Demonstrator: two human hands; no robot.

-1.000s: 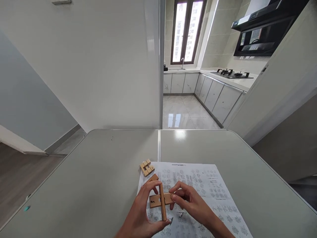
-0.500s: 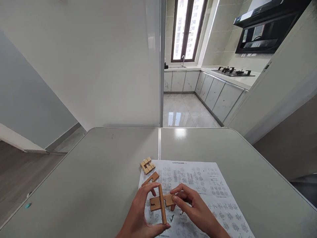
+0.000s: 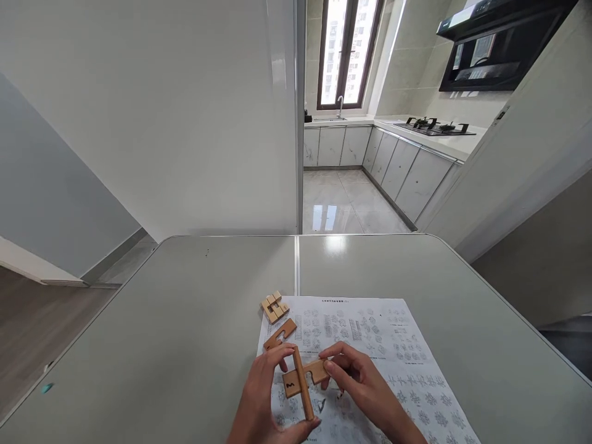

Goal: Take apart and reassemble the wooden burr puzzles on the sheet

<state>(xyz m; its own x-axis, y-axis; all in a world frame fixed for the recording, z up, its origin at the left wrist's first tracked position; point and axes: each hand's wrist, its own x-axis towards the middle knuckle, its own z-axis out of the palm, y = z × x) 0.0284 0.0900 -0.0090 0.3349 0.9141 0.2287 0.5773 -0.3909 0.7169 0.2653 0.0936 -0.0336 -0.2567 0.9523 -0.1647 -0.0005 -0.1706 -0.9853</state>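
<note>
Both hands hold a cross of two notched wooden puzzle bars [image 3: 303, 381] just above a printed instruction sheet [image 3: 370, 345]. My left hand [image 3: 263, 401] pinches the upright bar between thumb and fingers. My right hand [image 3: 358, 382] grips the right end of the flat bar, which bears a dark mark near its left end. A single notched wooden piece [image 3: 280, 333] lies on the sheet's left edge, just beyond my left hand. Farther off, a small cluster of wooden pieces [image 3: 274, 307] rests at the sheet's top left corner.
A grey-green folding table [image 3: 185, 320] with a centre seam carries everything. A small teal speck [image 3: 46, 388] lies near its left edge. Beyond the table stand a white wall and a doorway into a kitchen with cabinets and a hob.
The crossed bars and both hands have shifted slightly and tilted a little. The view has tipped, so the loose pieces sit a bit higher in frame.
</note>
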